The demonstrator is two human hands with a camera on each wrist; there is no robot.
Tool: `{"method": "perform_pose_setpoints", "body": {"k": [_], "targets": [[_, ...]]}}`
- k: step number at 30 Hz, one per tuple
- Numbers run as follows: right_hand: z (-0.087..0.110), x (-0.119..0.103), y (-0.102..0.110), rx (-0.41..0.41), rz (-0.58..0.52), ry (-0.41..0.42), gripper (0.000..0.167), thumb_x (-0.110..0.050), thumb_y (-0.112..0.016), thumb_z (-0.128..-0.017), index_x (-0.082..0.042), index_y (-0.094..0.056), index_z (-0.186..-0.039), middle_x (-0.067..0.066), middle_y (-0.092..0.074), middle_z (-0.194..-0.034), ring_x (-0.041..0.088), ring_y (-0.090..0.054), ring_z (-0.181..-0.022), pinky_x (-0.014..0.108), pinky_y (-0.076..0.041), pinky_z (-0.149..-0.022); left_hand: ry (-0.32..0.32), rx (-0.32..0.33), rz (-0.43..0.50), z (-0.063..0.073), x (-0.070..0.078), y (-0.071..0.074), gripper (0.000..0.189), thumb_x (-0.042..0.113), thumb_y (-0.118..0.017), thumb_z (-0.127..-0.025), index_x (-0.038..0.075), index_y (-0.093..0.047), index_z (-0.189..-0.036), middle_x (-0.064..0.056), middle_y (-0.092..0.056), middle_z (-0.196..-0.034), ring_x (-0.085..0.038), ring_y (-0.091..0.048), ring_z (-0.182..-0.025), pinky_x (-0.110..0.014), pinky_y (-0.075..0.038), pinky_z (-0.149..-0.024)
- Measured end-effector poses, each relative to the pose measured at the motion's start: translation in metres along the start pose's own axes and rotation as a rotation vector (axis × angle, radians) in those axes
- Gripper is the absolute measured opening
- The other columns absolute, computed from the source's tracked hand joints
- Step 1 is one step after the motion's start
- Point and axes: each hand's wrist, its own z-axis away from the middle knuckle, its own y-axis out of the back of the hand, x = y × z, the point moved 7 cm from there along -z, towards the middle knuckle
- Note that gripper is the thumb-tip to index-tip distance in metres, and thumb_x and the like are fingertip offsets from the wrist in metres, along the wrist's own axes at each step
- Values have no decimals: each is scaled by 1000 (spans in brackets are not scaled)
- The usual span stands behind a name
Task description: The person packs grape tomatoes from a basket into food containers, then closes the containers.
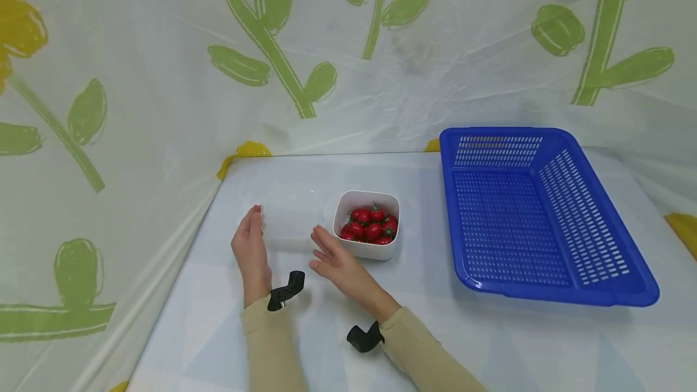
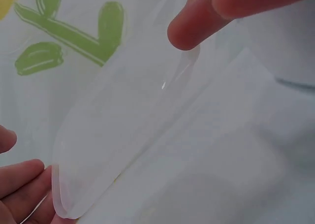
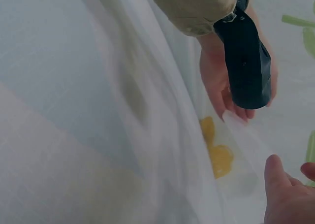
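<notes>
A thin translucent plastic sheet with a rounded corner, possibly a lid, spans the gap between both hands. At its left edge, my left hand touches it with fairly straight fingers, the thumb standing apart. The right hand is at the opposite side, its extended fingertips against or very near that edge; exact contact is unclear. Just beyond the right fingertips stands a white square bowl with rounded corners. Several small red tomatoes with green stems lie in it.
A large blue slotted plastic basket stands on the white table to the right. Curtain-like sheeting with green leaves and yellow flowers hangs behind and at the left. Black wrist mounts sit on both forearms.
</notes>
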Motion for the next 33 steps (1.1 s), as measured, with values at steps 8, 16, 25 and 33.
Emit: {"method": "perform_pose_setpoints", "body": {"k": [8,16,25,33], "targets": [[10,-33,-3,5,61,75,66,-2,-47,-90,-10,-10,-144,4,-15,-147,22,-22,-132,32,-32,-99,-51,-103,439,7,24,-17,45,26,-57,-87,4,-50,-126,-10,-45,-131,-17,-42,-118,-27,-34,-98],[13,-39,26,103,19,175,56,-2,-42,-93,-7,-16,-142,8,-20,-145,21,-24,-131,29,-30,-99,-116,-236,684,21,45,-43,39,16,-50,-92,2,-47,-128,-16,-36,-135,-28,-33,-122,-32,-28,-102],[17,-47,57,267,112,224,46,-20,-45,-94,-6,-35,-136,10,-31,-136,27,-38,-123,27,-34,-98,-179,-304,761,38,48,-72,40,22,-37,-96,-1,-41,-129,-13,-38,-127,-25,-35,-117,-35,-22,-105],[26,-56,90,450,97,288,41,-22,-43,-95,-1,-43,-130,15,-42,-127,29,-42,-119,38,-34,-98,-262,-527,597,56,53,-104,60,45,-27,-95,0,-28,-135,-14,-28,-140,-24,-22,-131,-32,-12,-108]]}}
